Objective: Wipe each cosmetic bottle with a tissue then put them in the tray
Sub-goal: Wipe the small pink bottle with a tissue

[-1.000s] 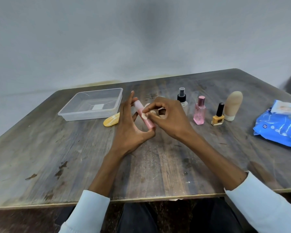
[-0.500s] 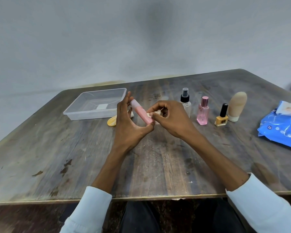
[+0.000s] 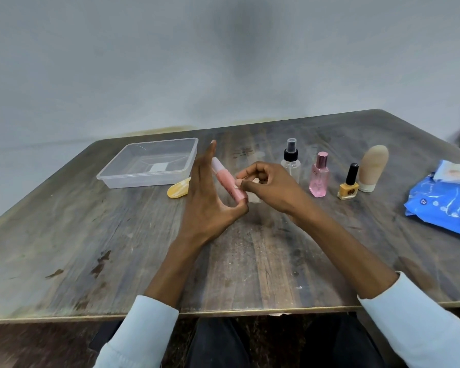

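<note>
Both hands keep their grips: left (image 3: pixel 207 197) holding pink tube (image 3: pixel 227 181), right (image 3: pixel 268 185) pinching tissue (image 3: pixel 252 181).

I sit at a worn wooden table (image 3: pixel 250 261) in what looks like a plain, bare room, more a makeshift work spot than a furnished home or shop. Behind the table rises an unpainted-looking grey wall (image 3: pixel 223 62) with a yellowish stain along its foot. The table's top is scratched and blotched. On it, at the far left, lies a clear plastic tray (image 3: pixel 112 173); at the far right, a blue pack of wipes (image 3: pixel 441 205); between them stand a few small cosmetic bottles (image 3: pixel 318 174). Which kind of building this is, I cannot tell.
</note>
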